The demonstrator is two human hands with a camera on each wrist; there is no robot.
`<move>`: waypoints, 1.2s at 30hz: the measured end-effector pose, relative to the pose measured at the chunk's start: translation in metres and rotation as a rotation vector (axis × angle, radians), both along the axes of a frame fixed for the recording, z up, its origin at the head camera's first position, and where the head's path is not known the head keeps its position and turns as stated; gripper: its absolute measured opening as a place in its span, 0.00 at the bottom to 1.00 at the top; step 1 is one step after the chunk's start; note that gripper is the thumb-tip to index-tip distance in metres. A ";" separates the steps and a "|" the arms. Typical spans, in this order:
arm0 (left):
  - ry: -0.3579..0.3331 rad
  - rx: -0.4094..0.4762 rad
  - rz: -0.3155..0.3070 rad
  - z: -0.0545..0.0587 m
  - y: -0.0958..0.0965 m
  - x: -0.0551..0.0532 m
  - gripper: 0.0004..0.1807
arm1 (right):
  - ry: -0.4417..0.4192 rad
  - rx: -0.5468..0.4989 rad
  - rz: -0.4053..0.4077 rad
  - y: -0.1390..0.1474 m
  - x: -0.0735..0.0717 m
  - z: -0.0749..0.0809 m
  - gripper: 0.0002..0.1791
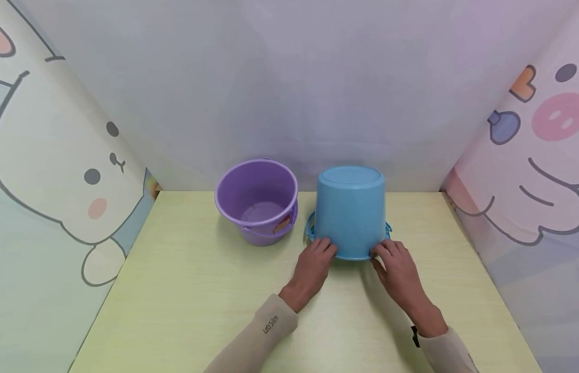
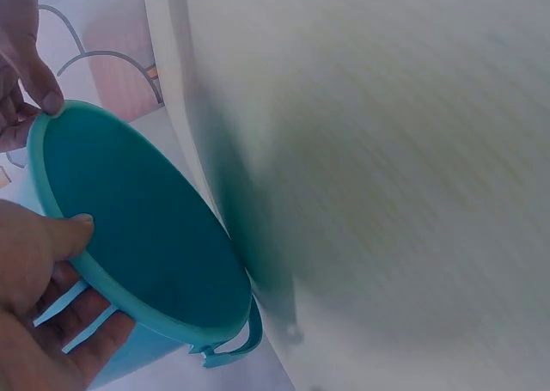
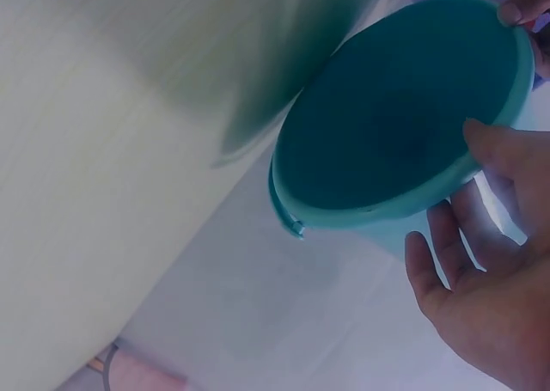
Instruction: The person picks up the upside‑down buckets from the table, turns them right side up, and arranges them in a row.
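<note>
A blue bucket [image 1: 350,217] stands mouth down and tilted in the head view, its base facing up and its near rim raised. The left hand [image 1: 314,264] grips the near rim on the left, thumb inside and fingers outside, as the left wrist view shows. On the right side of the same rim, the right hand [image 1: 398,269] holds on with its thumb [image 3: 494,146] over the edge. Both wrist views look into the bucket's hollow inside, with the far rim close to the tabletop. Its handle [image 2: 236,348] hangs at the side.
Left of the blue bucket, a purple bucket [image 1: 263,238] stands upright with its mouth up and its handle lowered. The pale wooden table [image 1: 177,311] is bounded by a plain back wall [image 1: 289,77] and side panels printed with cartoon animals.
</note>
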State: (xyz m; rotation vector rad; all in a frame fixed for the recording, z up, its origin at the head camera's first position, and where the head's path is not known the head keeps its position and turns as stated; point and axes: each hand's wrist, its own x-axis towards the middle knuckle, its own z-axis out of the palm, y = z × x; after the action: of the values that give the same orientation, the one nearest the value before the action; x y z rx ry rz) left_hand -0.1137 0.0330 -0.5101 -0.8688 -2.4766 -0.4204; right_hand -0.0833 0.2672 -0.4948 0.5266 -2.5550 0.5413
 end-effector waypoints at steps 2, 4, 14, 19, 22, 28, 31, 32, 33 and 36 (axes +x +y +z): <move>0.008 0.006 -0.012 0.002 -0.001 0.000 0.07 | 0.014 -0.014 0.006 0.001 0.001 0.001 0.22; 0.010 0.014 -0.023 0.004 -0.001 0.000 0.07 | 0.032 -0.031 0.012 0.001 0.001 0.003 0.22; 0.011 0.062 -0.069 0.019 -0.003 0.000 0.11 | 0.138 -0.131 -0.013 0.001 0.003 0.006 0.21; 0.021 0.079 -0.078 0.025 -0.004 -0.001 0.13 | 0.170 -0.199 -0.031 0.002 0.005 0.007 0.15; 0.040 0.091 -0.078 0.028 -0.004 -0.001 0.14 | 0.187 -0.251 -0.056 0.003 0.006 0.006 0.14; 0.031 0.123 -0.082 0.035 -0.007 0.000 0.08 | 0.201 -0.336 -0.113 0.009 0.005 0.002 0.22; 0.023 0.130 -0.085 0.038 -0.008 0.001 0.06 | 0.214 -0.365 -0.108 0.011 0.002 0.001 0.23; 0.026 0.132 -0.085 0.039 -0.008 0.001 0.06 | 0.220 -0.370 -0.106 0.012 0.001 0.001 0.23; 0.032 0.133 -0.083 0.040 -0.008 0.001 0.05 | 0.222 -0.375 -0.103 0.013 0.000 0.001 0.23; 0.038 0.139 -0.082 0.041 -0.009 0.001 0.05 | 0.216 -0.377 -0.102 0.015 -0.003 0.002 0.21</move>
State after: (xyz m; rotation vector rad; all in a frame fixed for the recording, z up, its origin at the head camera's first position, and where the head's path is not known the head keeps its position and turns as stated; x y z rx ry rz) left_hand -0.1131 0.0243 -0.4687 -0.9141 -2.3517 -0.5905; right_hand -0.0861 0.2826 -0.4924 0.2998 -2.1898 0.8553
